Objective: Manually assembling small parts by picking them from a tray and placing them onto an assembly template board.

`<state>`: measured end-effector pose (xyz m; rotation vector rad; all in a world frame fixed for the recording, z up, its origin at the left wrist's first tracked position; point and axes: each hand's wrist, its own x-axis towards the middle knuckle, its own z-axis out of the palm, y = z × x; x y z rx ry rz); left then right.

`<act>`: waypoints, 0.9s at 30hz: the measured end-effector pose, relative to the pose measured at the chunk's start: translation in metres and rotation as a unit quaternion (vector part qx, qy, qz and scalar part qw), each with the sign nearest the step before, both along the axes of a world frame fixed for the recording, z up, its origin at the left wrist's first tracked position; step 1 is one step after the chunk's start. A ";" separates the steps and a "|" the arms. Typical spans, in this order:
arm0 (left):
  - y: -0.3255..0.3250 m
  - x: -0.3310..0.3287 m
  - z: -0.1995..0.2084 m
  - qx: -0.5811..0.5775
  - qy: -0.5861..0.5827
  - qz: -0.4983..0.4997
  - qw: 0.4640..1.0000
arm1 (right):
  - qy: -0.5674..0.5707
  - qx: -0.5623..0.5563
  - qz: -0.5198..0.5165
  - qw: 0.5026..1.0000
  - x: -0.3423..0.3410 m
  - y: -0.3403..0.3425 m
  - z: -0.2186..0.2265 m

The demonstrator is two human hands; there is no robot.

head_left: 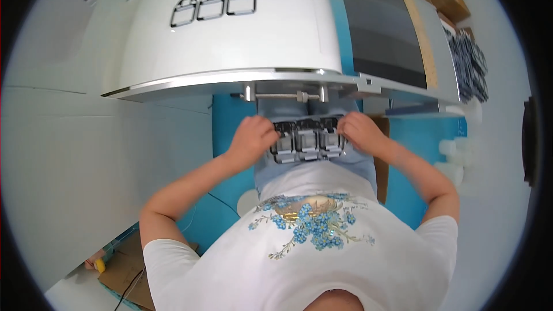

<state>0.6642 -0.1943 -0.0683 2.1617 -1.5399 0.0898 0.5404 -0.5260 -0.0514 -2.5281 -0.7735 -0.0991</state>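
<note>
Two bare hands, one row of frames between them. Left hand (pixel 253 137): grip closed, fingers curled and pinching the left end of a row of three black-rimmed frames (pixel 308 140). Right hand (pixel 358 131): grip closed likewise, at the row's right end near its upper corner. The row: three rectangular units side by side, grey and glossy within, positioned over the lap of the person's light blue jeans (pixel 360 168); whether it touches the cloth cannot be told.

Table (pixel 230 49), one: white, curved in view, with a metallic front edge. Upon it, toward the far side, three dark-edged frames (pixel 211 6) in a slanting line. Below its edge, one metal rod (pixel 282 96) between two short posts. To the right, one dark grey panel (pixel 385 30) with a pale tan strip (pixel 419 37) alongside.

Farther right: one stack of dark frames (pixel 469 63); beyond it, one brown cardboard box (pixel 448 0). One white shirt (pixel 374 270), blue flowers printed on the front. Floor (pixel 412 167): bright blue.
</note>
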 end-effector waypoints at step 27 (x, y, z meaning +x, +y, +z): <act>-0.164 0.215 0.167 -0.024 0.227 0.051 0.972 | 0.178 0.092 -0.218 0.955 0.190 -0.118 0.190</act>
